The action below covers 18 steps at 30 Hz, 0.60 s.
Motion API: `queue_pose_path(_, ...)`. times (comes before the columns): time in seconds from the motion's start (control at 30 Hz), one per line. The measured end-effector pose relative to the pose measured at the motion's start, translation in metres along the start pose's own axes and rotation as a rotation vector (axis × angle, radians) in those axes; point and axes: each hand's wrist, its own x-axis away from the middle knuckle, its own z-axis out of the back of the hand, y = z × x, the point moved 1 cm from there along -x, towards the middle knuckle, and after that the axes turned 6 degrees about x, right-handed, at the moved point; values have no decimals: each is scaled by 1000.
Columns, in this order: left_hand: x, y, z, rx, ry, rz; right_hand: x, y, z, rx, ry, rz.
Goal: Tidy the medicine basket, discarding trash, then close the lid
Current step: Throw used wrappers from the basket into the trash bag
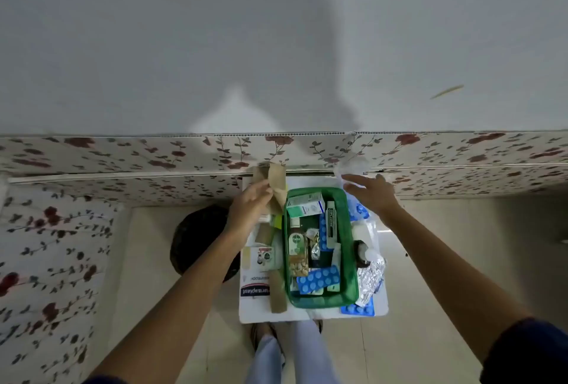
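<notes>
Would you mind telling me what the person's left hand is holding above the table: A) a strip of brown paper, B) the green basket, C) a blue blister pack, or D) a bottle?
A: the left hand pinches a strip of brown paper just left of the green basket.

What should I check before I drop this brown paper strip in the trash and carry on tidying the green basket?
1. Left hand has the brown paper strip pinched: ok.
2. Right hand free: cannot tell; it is spread beside something pale and blurred at the wall.
3. Dark round bin within reach, on the floor left of the white tabletop: ok.
4. Green plastic basket sorted: not ok; boxes, the blue blister pack and crumpled foil lie jumbled.
5. Items outside the basket cleared: not ok; the silver foil strip lies beside it.
6. Lid located: cannot tell.
</notes>
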Motion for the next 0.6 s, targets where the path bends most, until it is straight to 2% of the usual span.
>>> queue_pose_path(0.07,-24,-4,-9,-82,-25,-76,-25,2,-14,39,-81,-35)
queue_pose_path(0.13,-48,-14,-18,-165,-42,-86,-44,6,-28,-25,-172,-47)
queue_pose_path(0.17,-53,-17,-20,-214,-32,-71,-47,7,-33,-79,-149,-47)
queue_pose_path(0.2,-59,-22,-21,-266,5,-64,-44,6,-32,-104,-76,-55)
queue_pose_path(0.27,-69,-28,-22,-362,100,-57,-43,9,-26,-133,179,-56)
queue_pose_path(0.33,-76,-33,-19,-356,173,-52,-31,6,-14,-152,399,28)
queue_pose_path(0.4,-76,-33,-17,-290,213,-26,-13,-1,1,-185,541,127)
queue_pose_path(0.5,-74,-34,-12,-234,260,-24,17,-24,18,-220,626,209)
queue_pose_path(0.6,-64,-33,0,-61,358,-34,46,-59,16,-490,565,293)
